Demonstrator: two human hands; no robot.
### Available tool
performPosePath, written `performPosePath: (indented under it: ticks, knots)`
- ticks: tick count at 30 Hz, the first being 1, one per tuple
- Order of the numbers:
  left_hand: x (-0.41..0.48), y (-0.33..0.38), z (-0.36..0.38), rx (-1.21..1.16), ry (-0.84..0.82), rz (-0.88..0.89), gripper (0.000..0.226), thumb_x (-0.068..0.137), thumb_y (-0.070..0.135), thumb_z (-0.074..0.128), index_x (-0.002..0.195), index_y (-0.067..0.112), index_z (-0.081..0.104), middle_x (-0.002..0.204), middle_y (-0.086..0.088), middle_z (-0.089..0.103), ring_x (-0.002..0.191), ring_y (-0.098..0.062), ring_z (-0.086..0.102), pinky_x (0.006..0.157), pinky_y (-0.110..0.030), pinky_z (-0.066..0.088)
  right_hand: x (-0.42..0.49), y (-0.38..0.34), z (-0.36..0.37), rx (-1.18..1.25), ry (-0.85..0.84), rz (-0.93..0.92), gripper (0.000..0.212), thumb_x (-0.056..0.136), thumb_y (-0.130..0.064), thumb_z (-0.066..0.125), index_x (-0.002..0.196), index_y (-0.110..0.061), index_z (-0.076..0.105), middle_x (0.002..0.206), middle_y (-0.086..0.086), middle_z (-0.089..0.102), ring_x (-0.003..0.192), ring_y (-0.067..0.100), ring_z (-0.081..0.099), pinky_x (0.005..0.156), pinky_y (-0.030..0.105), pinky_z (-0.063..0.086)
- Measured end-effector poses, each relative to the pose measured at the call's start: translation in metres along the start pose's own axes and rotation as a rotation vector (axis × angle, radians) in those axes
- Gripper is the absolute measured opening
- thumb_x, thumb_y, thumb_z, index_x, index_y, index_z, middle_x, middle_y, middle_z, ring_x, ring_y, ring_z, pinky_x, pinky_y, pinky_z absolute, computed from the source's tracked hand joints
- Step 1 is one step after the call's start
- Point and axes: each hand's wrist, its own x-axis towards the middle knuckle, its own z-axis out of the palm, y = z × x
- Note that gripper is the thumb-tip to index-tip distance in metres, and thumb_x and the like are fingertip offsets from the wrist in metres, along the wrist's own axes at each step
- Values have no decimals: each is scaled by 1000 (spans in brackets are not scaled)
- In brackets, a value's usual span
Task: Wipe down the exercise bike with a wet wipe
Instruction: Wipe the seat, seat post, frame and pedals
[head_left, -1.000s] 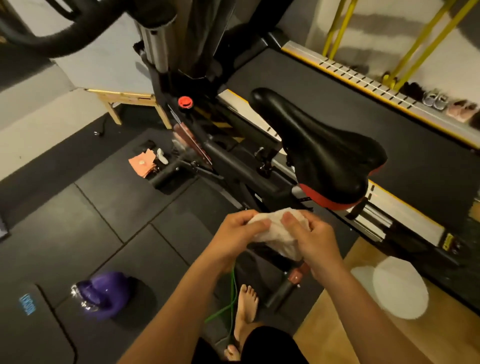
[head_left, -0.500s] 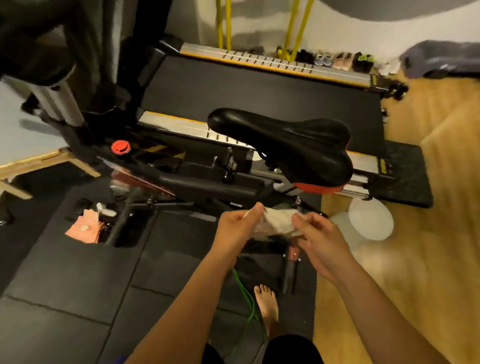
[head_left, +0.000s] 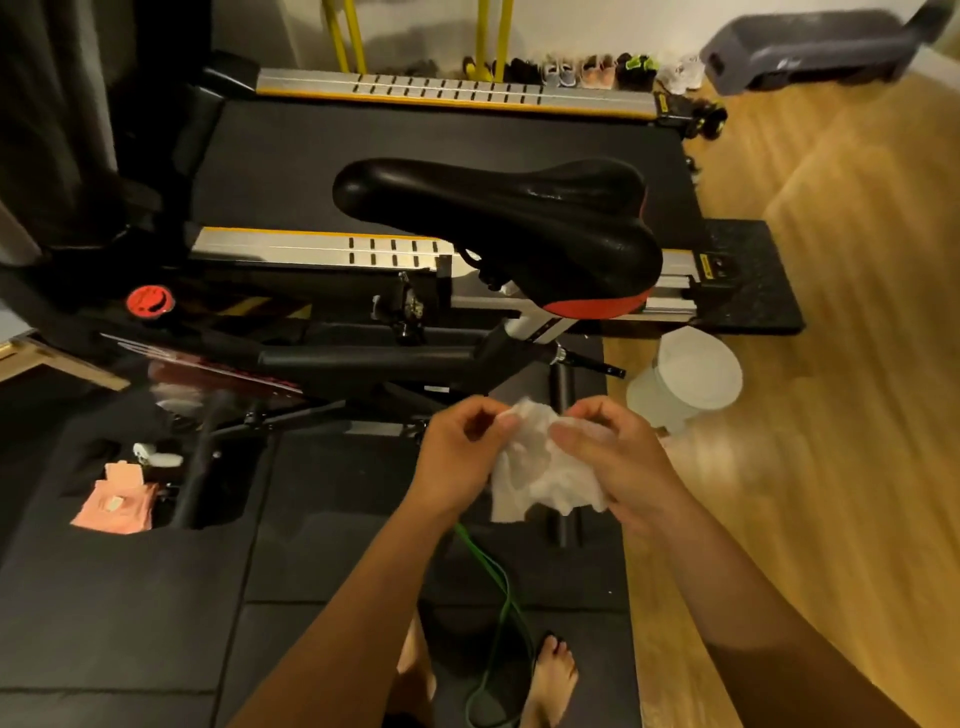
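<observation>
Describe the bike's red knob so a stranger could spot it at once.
On the exercise bike in the middle of the picture, find the big black saddle. Follow the dark frame left toward the front; the red knob sits on top of it. It is a small round disc, unlike the saddle's red trim, a curved strip under its rear.

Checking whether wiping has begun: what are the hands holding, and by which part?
Both hold the crumpled wet wipe: the left hand pinches its upper left corner, the right hand grips its right side. Its lower edge hangs free.
</observation>
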Motion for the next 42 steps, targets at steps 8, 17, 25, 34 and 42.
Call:
performPosePath:
  ticks: [8, 17, 25, 34, 42]
  knots:
    - [59, -25, 19, 204, 425, 55, 16, 102, 17, 44, 105, 25, 58, 106, 5, 58, 89, -7, 58, 71, -19, 50, 78, 40, -48, -751, 261, -312, 25, 86, -39, 67, 104, -21, 71, 104, -8, 57, 94, 10, 55, 80, 23, 42]
    - [176, -45, 34, 132, 497, 291, 24, 97, 8, 50, 76, 20, 54, 84, 1, 58, 73, 1, 55, 75, -20, 45, 161, 63, -28, -1000, 797, -587, 34, 93, -49, 52, 91, -22, 72, 108, 8, 62, 106, 26, 53, 69, 24, 34]
    - [194, -67, 43, -26, 380, 588, 24, 103, 30, 43, 86, 25, 58, 74, 8, 57, 63, 0, 53, 59, -13, 43, 171, 74, -12, -769, 971, -685, 34, 85, -56, 60, 102, -28, 67, 112, 0, 58, 101, 22, 53, 67, 33, 40]
    - [189, -123, 21, 606, 234, 747, 73, 78, 65, 59, 136, 25, 39, 106, 16, 55, 95, -8, 61, 75, -26, 55, 168, 98, -29, -444, 774, -1011, 37, 86, -56, 59, 103, -25, 65, 95, -8, 64, 88, 5, 59, 72, 15, 45]
    - [183, -120, 0, 721, 144, 623, 48, 88, 44, 65, 128, 25, 46, 106, 10, 57, 102, -14, 59, 80, -28, 49, 169, 103, -52, -486, 677, -1056, 29, 87, -33, 67, 113, -19, 65, 96, -11, 64, 83, -4, 57, 77, 17, 52]
